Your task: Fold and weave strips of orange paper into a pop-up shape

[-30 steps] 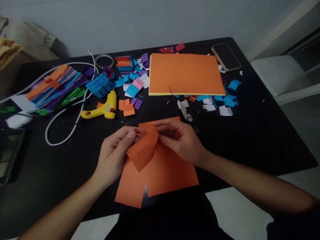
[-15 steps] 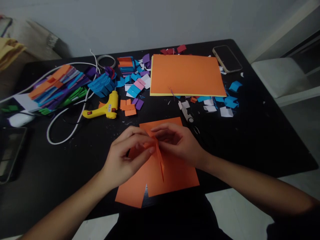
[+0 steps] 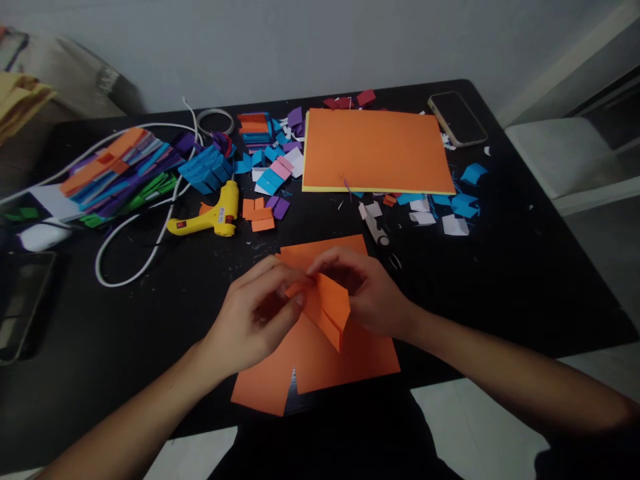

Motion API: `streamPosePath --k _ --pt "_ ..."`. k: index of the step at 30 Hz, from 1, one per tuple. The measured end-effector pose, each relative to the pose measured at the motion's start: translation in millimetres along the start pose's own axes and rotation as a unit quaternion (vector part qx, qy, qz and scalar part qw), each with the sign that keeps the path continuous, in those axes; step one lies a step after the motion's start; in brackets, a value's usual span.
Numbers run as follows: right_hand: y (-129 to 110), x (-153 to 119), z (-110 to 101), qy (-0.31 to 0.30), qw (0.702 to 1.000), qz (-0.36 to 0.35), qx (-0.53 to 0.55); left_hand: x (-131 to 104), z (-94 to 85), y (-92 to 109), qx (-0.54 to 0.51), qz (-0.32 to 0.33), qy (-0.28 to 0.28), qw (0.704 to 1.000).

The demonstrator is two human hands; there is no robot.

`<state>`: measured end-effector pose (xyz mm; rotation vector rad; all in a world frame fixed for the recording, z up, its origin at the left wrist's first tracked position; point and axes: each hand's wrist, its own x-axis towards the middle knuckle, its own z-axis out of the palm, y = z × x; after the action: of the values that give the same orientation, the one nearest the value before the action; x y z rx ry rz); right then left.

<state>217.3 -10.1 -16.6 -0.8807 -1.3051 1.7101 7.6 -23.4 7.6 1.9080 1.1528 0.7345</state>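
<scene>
Between my two hands is a small folded piece of orange paper (image 3: 327,307), tilted so one broad face shows. My left hand (image 3: 257,310) pinches its left end between thumb and fingers. From the far side, my right hand (image 3: 367,287) grips its upper edge; some of those fingers are hidden behind the paper. Beneath lie larger orange sheets (image 3: 367,363) flat on the black table, a narrow gap showing between two of them near the front edge.
A yellow glue gun (image 3: 220,217) lies left of centre inside a looping white cable (image 3: 103,263). Folded paper bundles (image 3: 120,167) sit at the back left. Behind my hands are an orange sheet stack (image 3: 377,150), a cutter (image 3: 375,227), paper scraps (image 3: 455,225) and a phone (image 3: 457,119).
The folded orange paper has turned from nearly edge-on to showing its broad face, its lower end swinging right. Both hands stay in nearly the same place.
</scene>
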Motion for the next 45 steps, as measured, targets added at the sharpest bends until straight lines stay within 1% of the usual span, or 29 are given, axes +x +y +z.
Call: streamPosePath --k 2,4,6,9,12,15,18,21,25,28,32,35,38,41,43,45 --pt "-0.4 -0.1 0.3 0.005 1.000 0.010 0.003 -1.0 0.2 -1.2 -0.013 -0.016 -0.009 1.000" --pt "-0.7 -0.3 0.3 0.009 1.000 0.020 0.000 -1.8 0.5 -2.7 -0.033 -0.036 -0.005 0.999" --pt "-0.7 -0.6 0.1 0.001 1.000 0.014 -0.006 -2.2 0.5 -3.8 -0.054 -0.059 0.002 0.997" --pt "-0.8 -1.6 -0.5 -0.018 0.999 -0.013 -0.026 -1.9 -0.1 -3.6 -0.076 -0.078 0.008 0.994" --pt "-2.0 -2.6 -1.5 -0.033 0.993 -0.044 -0.108 -1.2 -1.2 -2.3 -0.086 -0.085 0.003 0.993" --pt "-3.6 -3.3 -3.3 -0.058 0.974 -0.093 -0.197 -1.1 -1.2 -2.1 -0.095 -0.089 0.000 0.991" --pt "-4.7 -4.0 -5.6 -0.082 0.956 -0.130 -0.249 -1.4 0.0 -3.4 -0.099 -0.097 0.004 0.990" --pt "-4.7 -4.6 -7.5 -0.092 0.938 -0.163 -0.293 -1.4 1.0 -4.2 -0.105 -0.100 0.006 0.989" --pt "-3.3 -4.8 -9.0 -0.098 0.925 -0.196 -0.311 -0.7 0.3 -2.9 -0.118 -0.107 0.009 0.987" --pt "-2.5 -4.7 -8.6 -0.096 0.935 -0.190 -0.283 0.4 -0.4 -2.0 -0.122 -0.104 0.005 0.987" --pt "-3.8 -4.1 -6.3 -0.064 0.964 -0.139 -0.218 1.3 0.0 -2.2 -0.135 -0.084 0.002 0.987" --pt "-4.7 -2.6 -5.3 -0.032 0.974 -0.115 -0.191 1.2 -0.2 -3.1 -0.118 -0.056 0.006 0.991" --pt "-3.4 -1.1 -5.6 -0.005 0.982 -0.094 -0.166 0.6 -2.2 -4.0 -0.041 0.022 0.023 0.999" --pt "-1.2 -0.8 -5.6 0.010 0.991 -0.051 -0.124 -0.2 -5.0 -4.2 0.026 0.102 0.051 0.993" --pt "-0.5 -1.1 -5.0 0.019 0.995 -0.017 -0.100 -0.7 -6.6 -3.7 0.029 0.135 0.053 0.989" --pt "-0.6 -1.4 -4.3 0.025 0.996 0.003 -0.083 -0.8 -7.4 -2.7 0.019 0.164 0.036 0.986"
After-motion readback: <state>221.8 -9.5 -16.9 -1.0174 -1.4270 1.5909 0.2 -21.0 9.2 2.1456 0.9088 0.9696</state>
